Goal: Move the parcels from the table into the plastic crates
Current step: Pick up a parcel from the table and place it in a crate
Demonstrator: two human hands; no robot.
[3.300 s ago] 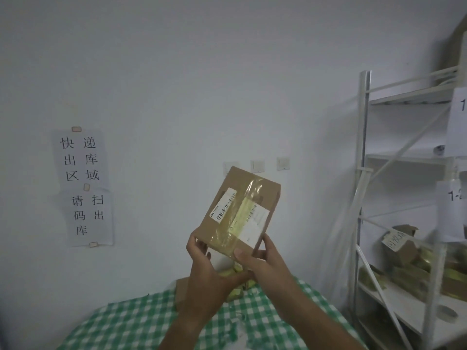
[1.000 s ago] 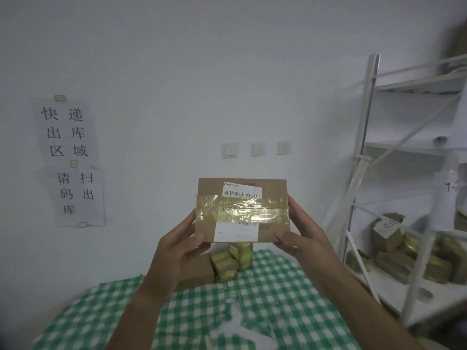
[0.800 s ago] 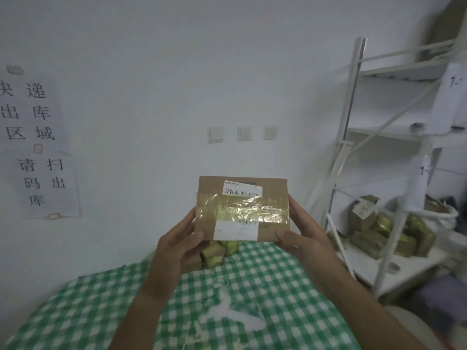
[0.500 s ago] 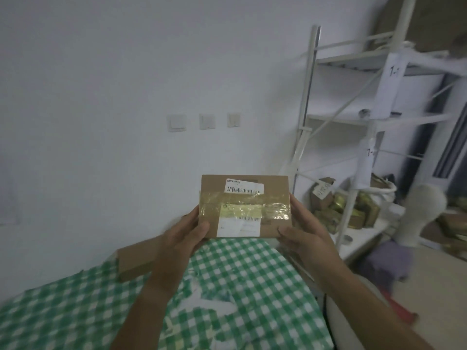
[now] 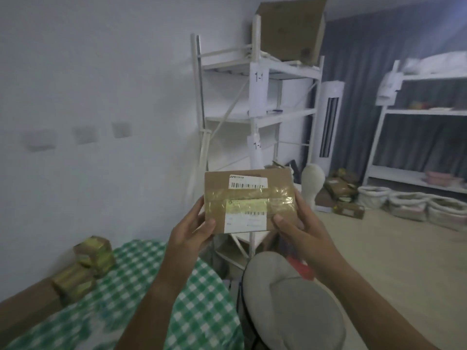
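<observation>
So the parcel (image 5: 249, 201) is up in the air at chest height, label side facing the person, clear of the table (image 5: 202, 294). Left hand (image 5: 193, 228) grips its left edge with the thumb across the front bottom corner, right hand (image 5: 294, 223) does the same on the right edge, thumb pressed on the front. Both hands are clamped on the box, one per side, and it sits level between them.

My read: this is the carry step. The box is off the table and the person is facing the room rather than the table, but it hasn't gone into anything yet. I honestly can't pick out a plastic crate from here (there are some pale tubs (image 5: 406, 205) on the floor over by the far rack (image 5: 427, 112), could be those, too blurry to say). The near shelf (image 5: 255, 117) stands right behind the parcel, and a grey stool (image 5: 290, 299) sits below it, beside the table edge.

More parcels still wait on the table, a little stack (image 5: 86, 266) of taped ones at the left, so the job's far from done.

Next up is probably walking it to a crate, getting round that stool without clipping it, then lowering the box in flat before letting go.
</observation>
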